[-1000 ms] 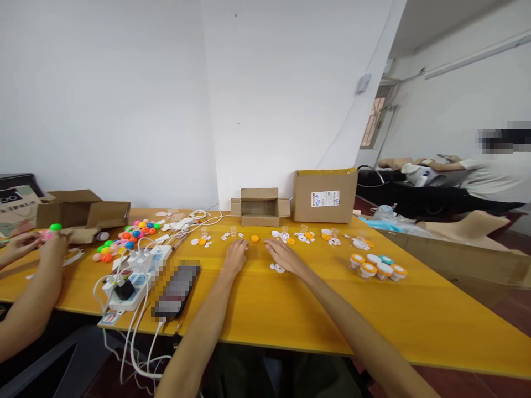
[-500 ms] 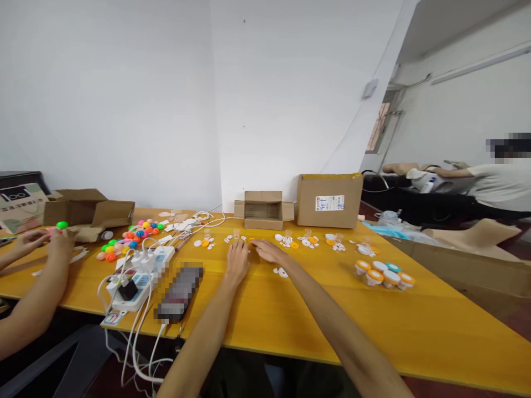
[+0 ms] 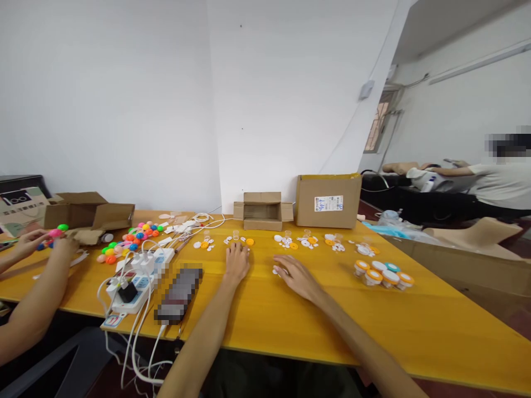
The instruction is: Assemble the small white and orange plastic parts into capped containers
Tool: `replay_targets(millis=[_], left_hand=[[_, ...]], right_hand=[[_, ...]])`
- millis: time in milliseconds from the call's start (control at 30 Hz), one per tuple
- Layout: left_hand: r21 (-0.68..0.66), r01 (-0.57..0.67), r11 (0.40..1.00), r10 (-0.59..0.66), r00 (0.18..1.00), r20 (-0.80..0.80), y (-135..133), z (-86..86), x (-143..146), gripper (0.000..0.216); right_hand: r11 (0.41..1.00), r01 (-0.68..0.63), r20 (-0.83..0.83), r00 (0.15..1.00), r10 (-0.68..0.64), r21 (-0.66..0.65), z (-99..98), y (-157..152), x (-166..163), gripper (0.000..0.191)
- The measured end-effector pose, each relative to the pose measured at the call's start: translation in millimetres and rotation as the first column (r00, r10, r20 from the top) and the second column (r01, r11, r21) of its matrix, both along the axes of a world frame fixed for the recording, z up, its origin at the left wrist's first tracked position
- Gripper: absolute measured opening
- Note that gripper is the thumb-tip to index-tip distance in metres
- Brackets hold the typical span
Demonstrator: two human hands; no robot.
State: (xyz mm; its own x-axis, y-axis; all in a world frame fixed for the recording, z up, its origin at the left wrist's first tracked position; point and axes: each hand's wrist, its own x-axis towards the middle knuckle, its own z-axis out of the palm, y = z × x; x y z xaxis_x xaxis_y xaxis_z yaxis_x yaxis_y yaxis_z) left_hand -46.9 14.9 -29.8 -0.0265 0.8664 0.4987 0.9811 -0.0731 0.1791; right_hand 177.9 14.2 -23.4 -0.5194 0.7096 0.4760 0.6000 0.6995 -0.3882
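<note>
My left hand (image 3: 237, 262) rests palm down on the yellow table, its fingers apart and reaching toward a small group of white parts (image 3: 228, 240). An orange ring-shaped lid (image 3: 249, 242) lies just beyond those fingers, beside a small clear cup (image 3: 235, 234). What sits under the fingertips is hidden. To the right, my right hand (image 3: 295, 275) hovers low with fingers spread and thumb apart, over white discs (image 3: 275, 271) that it partly covers.
Similar groups of white parts, orange lids (image 3: 293, 246) and clear cups line the table. Capped jars (image 3: 373, 276) stand at right. Cardboard boxes (image 3: 262, 224) are at the back. At left are a phone (image 3: 179, 296), power strips (image 3: 139, 296), colourful balls (image 3: 135, 237) and a co-worker's hands (image 3: 62, 249).
My right hand has moved from beside the orange lid back toward me and right, over the white discs, its fingers now spread. My left hand has stayed nearly in place.
</note>
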Motion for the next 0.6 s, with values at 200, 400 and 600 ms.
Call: replay_targets(millis=[200, 400, 600], left_hand=[[-0.013, -0.171, 0.985, 0.171, 0.976, 0.138, 1, 12.0, -15, 0.037], [-0.144, -0.232, 0.962, 0.259, 0.942, 0.212, 3, 16.2, -23, 0.040], [-0.224, -0.223, 0.949, 0.271, 0.939, 0.210, 5, 19.1, -22, 0.040]], right_hand=[[0.995, 0.065, -0.012, 0.998, -0.064, 0.069, -14.3, -9, 7, 0.034], [0.990, 0.053, 0.029, 0.998, -0.057, 0.132, -20.8, -11, 7, 0.035], [0.985, 0.041, 0.061, 0.997, -0.052, 0.167, -21.0, -14, 7, 0.036]])
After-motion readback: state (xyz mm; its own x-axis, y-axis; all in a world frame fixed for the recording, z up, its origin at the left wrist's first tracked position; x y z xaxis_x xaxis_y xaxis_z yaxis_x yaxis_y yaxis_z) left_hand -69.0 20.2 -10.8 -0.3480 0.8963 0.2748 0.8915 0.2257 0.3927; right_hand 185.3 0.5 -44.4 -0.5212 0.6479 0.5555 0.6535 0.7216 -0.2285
